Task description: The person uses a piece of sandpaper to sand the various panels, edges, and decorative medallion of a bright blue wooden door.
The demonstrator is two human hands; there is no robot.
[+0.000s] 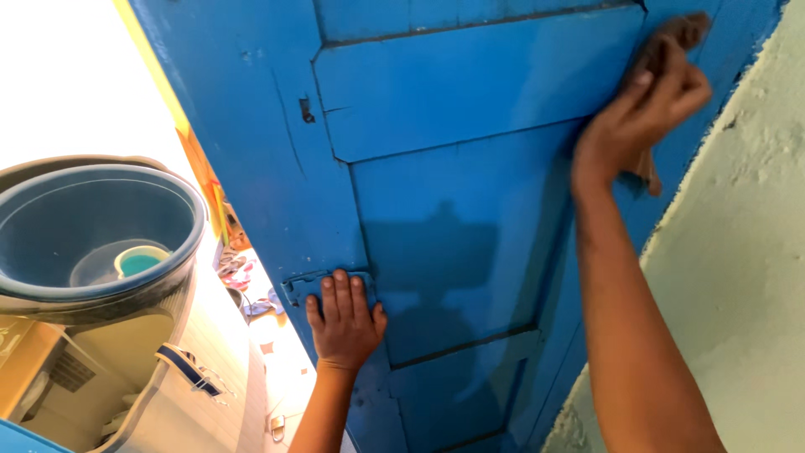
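Blue panelled wooden door (436, 210): left hand (344, 323) flat, fingers spread; right hand (646, 109) fingers pressing brown cloth (662, 50).

We see tiled floor (281, 369) lower left, w/ sandals (233, 268) scattered on it near blue door's (436, 210) edge; small metal item (277, 426) too.

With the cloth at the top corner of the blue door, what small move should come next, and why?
Probably slide the right hand, which presses the brown cloth near the door's upper right edge, down along that edge. The left hand lies flat lower on the door, so it seems braced.
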